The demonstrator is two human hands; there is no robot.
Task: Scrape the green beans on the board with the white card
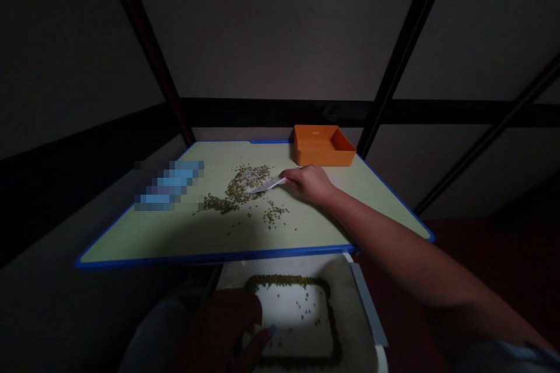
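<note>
The right hand (pixel 312 183) pinches a white scraper (pixel 269 185), its tip among small green grains (pixel 238 191) scattered on the blue-edged tabletop (pixel 149 236). An orange box (pixel 326 157) stands at the back right. The left hand (pixel 234 315), too shadowed to read clearly, is over a grain-lined white bin (pixel 352 303).

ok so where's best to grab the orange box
Probably pinch the orange box by its near wall's rim, coming from the person's side and above: it sits upright with an open top, so both faces of that wall look reachable.
</note>
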